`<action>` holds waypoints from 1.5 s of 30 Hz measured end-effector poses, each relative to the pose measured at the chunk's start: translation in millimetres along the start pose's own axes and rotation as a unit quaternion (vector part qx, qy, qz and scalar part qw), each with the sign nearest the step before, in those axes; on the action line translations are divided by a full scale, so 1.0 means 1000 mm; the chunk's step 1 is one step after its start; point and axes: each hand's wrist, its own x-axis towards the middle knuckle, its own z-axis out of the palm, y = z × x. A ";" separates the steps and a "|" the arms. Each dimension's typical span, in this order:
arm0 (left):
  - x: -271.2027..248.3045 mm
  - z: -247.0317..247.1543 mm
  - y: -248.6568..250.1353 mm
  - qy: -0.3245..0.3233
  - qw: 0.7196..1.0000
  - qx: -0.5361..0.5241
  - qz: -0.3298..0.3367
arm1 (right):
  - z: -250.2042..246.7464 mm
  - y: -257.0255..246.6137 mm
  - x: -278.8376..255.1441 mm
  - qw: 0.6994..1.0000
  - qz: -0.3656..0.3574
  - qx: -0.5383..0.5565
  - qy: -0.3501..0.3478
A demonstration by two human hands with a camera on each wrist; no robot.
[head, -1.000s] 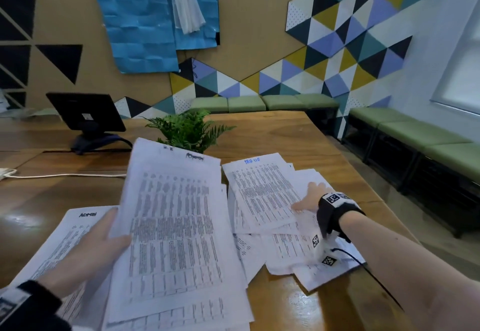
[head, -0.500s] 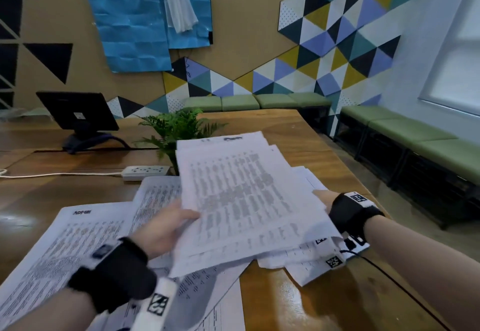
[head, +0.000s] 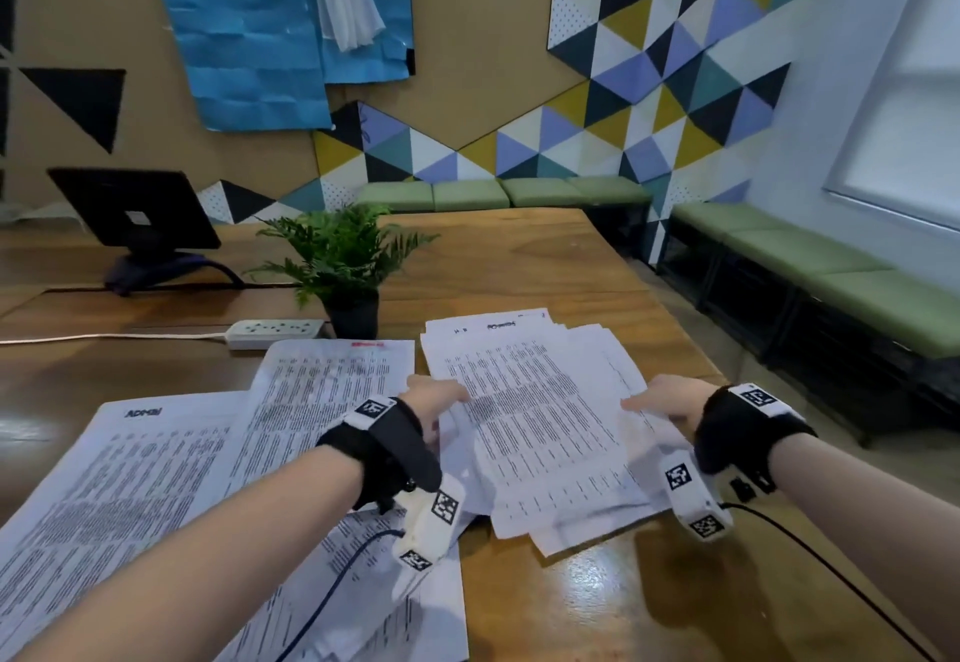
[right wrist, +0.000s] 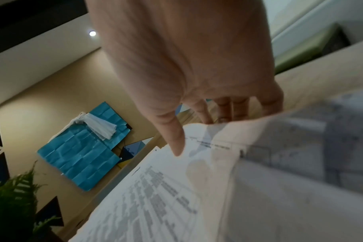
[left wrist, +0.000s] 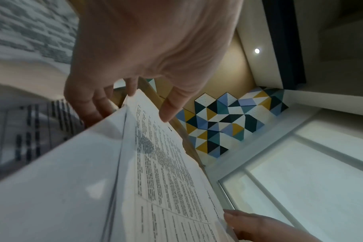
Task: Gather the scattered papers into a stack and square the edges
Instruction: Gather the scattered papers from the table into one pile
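Gripping the papers (head: pixel 535 422), left hand (head: pixel 434 404) and right hand (head: pixel 670 401).

An office meeting or lounge room: a long wooden counter (head: pixel 519 256) carries a monitor (head: pixel 132 209), a power strip (head: pixel 272 331) and a potted fern (head: pixel 343 266), with green cushioned benches (head: pixel 810 272) lining walls of coloured triangular panels (head: pixel 670 64).

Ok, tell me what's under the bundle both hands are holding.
Under the bundle, offset sheets stick out at its near edge, on the wooden table. How many sheets lie beneath is hidden.
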 end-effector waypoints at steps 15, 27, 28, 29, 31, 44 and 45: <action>-0.034 0.056 0.010 -0.022 0.974 0.210 0.079 | 0.009 -0.007 -0.030 0.998 0.032 0.048 0.014; 0.029 0.052 -0.010 -0.069 0.993 0.068 0.064 | 0.013 0.024 -0.046 0.970 -0.012 0.230 -0.079; 0.025 0.051 -0.010 -0.077 0.993 0.053 0.068 | 0.013 0.026 -0.050 0.967 -0.019 0.246 -0.071; 0.010 0.048 -0.006 -0.090 0.992 0.040 0.075 | 0.012 0.030 -0.052 0.962 -0.026 0.267 -0.053; -0.018 0.044 0.003 -0.094 0.991 0.015 0.092 | 0.010 0.034 -0.059 0.946 -0.044 0.322 -0.022; -0.057 -0.079 0.043 -0.042 0.981 0.052 0.180 | 0.035 -0.038 -0.107 0.901 -0.072 0.377 -0.204; -0.054 -0.100 0.038 -0.030 0.982 0.069 0.174 | 0.047 -0.049 -0.108 0.889 -0.069 0.392 -0.227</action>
